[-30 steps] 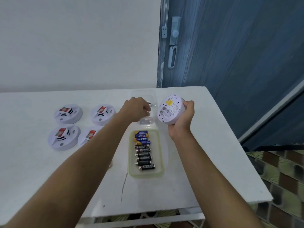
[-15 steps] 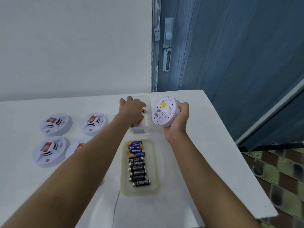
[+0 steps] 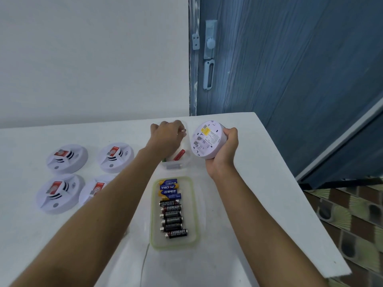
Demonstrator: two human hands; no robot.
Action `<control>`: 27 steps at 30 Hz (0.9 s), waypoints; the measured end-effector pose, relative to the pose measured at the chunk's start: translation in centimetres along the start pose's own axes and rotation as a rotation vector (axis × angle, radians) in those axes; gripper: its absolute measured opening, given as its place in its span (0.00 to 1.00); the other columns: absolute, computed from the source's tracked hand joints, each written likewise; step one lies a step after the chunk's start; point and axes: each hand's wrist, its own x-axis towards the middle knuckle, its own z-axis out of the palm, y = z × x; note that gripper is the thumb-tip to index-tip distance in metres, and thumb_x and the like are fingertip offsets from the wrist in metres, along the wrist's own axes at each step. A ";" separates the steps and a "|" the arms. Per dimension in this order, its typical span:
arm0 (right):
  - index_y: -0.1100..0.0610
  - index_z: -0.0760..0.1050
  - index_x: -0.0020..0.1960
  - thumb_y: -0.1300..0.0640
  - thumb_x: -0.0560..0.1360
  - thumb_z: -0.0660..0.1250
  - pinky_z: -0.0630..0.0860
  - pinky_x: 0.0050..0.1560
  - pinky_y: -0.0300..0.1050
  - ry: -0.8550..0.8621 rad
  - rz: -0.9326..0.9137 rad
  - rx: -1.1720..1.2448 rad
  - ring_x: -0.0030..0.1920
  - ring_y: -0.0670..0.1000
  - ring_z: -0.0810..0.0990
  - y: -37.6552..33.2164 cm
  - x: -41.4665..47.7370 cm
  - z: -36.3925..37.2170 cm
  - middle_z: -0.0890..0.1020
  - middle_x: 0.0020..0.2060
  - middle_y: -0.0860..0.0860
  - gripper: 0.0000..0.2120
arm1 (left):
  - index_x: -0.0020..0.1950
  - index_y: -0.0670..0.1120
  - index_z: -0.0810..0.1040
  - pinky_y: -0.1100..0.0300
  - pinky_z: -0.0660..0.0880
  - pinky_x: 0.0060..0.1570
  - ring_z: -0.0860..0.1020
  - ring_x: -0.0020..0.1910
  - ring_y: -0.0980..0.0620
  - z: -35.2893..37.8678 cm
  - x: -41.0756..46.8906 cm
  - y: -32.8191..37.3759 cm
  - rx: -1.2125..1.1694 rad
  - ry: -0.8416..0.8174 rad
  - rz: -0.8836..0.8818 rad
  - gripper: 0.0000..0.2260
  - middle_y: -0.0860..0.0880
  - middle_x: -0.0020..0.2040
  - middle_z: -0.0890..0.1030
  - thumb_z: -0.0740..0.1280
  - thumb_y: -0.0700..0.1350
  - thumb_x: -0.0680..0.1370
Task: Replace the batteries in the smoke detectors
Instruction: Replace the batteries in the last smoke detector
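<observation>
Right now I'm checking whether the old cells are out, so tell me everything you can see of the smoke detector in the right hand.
The smoke detector is a round, white, plastic-looking disc held above the table, tilted on edge with its back facing the camera. That back carries a yellow label, small print and a recessed battery bay with metal contacts; no battery shows in it. The right hand grips its right rim, fingers curled behind. Nothing else touches it.
</observation>
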 end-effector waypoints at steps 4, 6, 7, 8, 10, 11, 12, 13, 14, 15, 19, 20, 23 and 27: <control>0.53 0.73 0.41 0.51 0.78 0.53 0.71 0.36 0.39 0.002 -0.006 0.043 0.38 0.50 0.75 -0.3 -0.3 0.0 0.78 0.31 0.48 0.14 | 0.61 0.49 0.72 0.55 0.70 0.50 0.79 0.42 0.50 -2.1 -2.1 1.4 -0.372 0.078 -0.029 0.08 0.54 0.41 0.80 0.58 0.46 0.83; 0.53 0.72 0.39 0.52 0.78 0.52 0.71 0.34 0.38 -0.020 -0.008 0.078 0.35 0.50 0.74 -0.4 -0.6 -0.1 0.77 0.30 0.47 0.15 | 0.60 0.48 0.73 0.64 0.71 0.38 0.79 0.36 0.57 -3.3 -3.5 2.4 -0.599 0.143 -0.038 0.07 0.55 0.40 0.80 0.61 0.45 0.82; 0.53 0.72 0.38 0.52 0.78 0.51 0.71 0.33 0.38 -0.036 -0.012 0.102 0.34 0.49 0.74 -0.4 -0.7 -0.2 0.77 0.29 0.47 0.15 | 0.58 0.48 0.74 0.68 0.71 0.36 0.79 0.34 0.59 -3.8 -4.0 2.8 -0.698 0.169 -0.050 0.06 0.53 0.41 0.80 0.62 0.44 0.82; 0.53 0.73 0.38 0.52 0.78 0.51 0.72 0.32 0.38 -0.054 -0.019 0.125 0.33 0.49 0.74 -0.4 -0.8 -0.3 0.77 0.29 0.48 0.16 | 0.56 0.47 0.75 0.70 0.72 0.34 0.80 0.33 0.58 -4.2 -4.6 3.3 -0.798 0.183 -0.066 0.05 0.52 0.42 0.80 0.63 0.43 0.81; 0.54 0.74 0.39 0.51 0.78 0.50 0.73 0.35 0.39 -0.095 -0.031 0.167 0.36 0.51 0.75 -0.3 -1.0 -0.3 0.77 0.32 0.49 0.17 | 0.53 0.47 0.75 0.65 0.77 0.35 0.82 0.36 0.54 -4.7 -5.5 4.0 -0.982 0.197 -0.086 0.03 0.49 0.44 0.80 0.65 0.41 0.81; 0.55 0.75 0.41 0.51 0.77 0.50 0.73 0.37 0.41 -0.114 -0.035 0.179 0.38 0.52 0.76 -0.3 -1.0 -0.4 0.78 0.34 0.50 0.17 | 0.51 0.47 0.76 0.61 0.79 0.37 0.83 0.38 0.52 -4.7 -5.9 4.3 -1.049 0.202 -0.086 0.02 0.48 0.45 0.80 0.65 0.41 0.80; 0.55 0.76 0.42 0.50 0.77 0.50 0.73 0.39 0.42 -0.128 -0.039 0.186 0.40 0.53 0.76 -0.2 -1.1 -0.4 0.78 0.36 0.51 0.17 | 0.50 0.47 0.76 0.58 0.79 0.38 0.84 0.40 0.51 -4.7 -6.2 4.6 -1.083 0.208 -0.080 0.02 0.47 0.44 0.81 0.66 0.41 0.80; 0.56 0.76 0.43 0.50 0.77 0.50 0.73 0.40 0.43 -0.143 -0.047 0.192 0.41 0.53 0.76 -0.1 -1.2 -0.4 0.78 0.37 0.52 0.17 | 0.49 0.47 0.76 0.58 0.79 0.40 0.84 0.41 0.51 -4.5 -6.4 4.8 -1.078 0.216 -0.073 0.02 0.47 0.44 0.83 0.67 0.41 0.79; 0.56 0.76 0.44 0.50 0.77 0.50 0.73 0.41 0.43 -0.157 -0.056 0.194 0.42 0.54 0.76 -0.1 -1.2 -0.4 0.78 0.37 0.53 0.18 | 0.48 0.47 0.76 0.61 0.77 0.41 0.83 0.42 0.51 -4.4 -6.6 5.1 -1.040 0.226 -0.068 0.02 0.47 0.44 0.84 0.68 0.41 0.79; 0.57 0.76 0.44 0.50 0.77 0.50 0.73 0.41 0.44 -0.173 -0.064 0.195 0.42 0.54 0.76 -0.1 -1.3 -0.5 0.78 0.38 0.53 0.18 | 0.47 0.47 0.76 0.64 0.76 0.42 0.83 0.43 0.52 -4.2 -6.7 5.3 -0.997 0.233 -0.067 0.03 0.47 0.43 0.84 0.69 0.42 0.78; 0.58 0.76 0.47 0.50 0.77 0.49 0.74 0.40 0.43 -0.203 -0.093 0.199 0.42 0.54 0.77 0.1 -1.7 -0.5 0.78 0.39 0.54 0.19 | 0.46 0.45 0.78 0.55 0.78 0.42 0.83 0.41 0.52 -3.6 -7.4 5.8 -0.983 0.240 -0.155 0.05 0.49 0.39 0.85 0.71 0.46 0.76; 0.58 0.76 0.48 0.50 0.77 0.49 0.74 0.39 0.43 -0.203 -0.102 0.193 0.41 0.54 0.77 0.1 -1.7 -0.5 0.79 0.38 0.54 0.19 | 0.47 0.45 0.78 0.54 0.78 0.41 0.84 0.39 0.52 -3.6 -7.6 6.0 -1.008 0.230 -0.190 0.06 0.49 0.37 0.85 0.71 0.46 0.76; 0.57 0.75 0.47 0.50 0.77 0.48 0.72 0.36 0.41 -0.204 -0.118 0.179 0.39 0.52 0.76 0.1 -2.0 -0.6 0.79 0.36 0.52 0.18 | 0.47 0.44 0.80 0.61 0.75 0.37 0.84 0.35 0.53 -3.8 -8.1 6.8 -1.083 0.224 -0.255 0.05 0.49 0.35 0.85 0.72 0.45 0.76; 0.58 0.74 0.52 0.48 0.74 0.50 0.73 0.37 0.42 -0.188 -0.146 0.169 0.39 0.53 0.78 0.3 -2.2 -0.5 0.79 0.38 0.54 0.19 | 0.47 0.42 0.83 0.64 0.77 0.38 0.81 0.33 0.58 -3.6 -8.6 7.4 -1.037 0.243 -0.232 0.06 0.50 0.34 0.84 0.73 0.44 0.75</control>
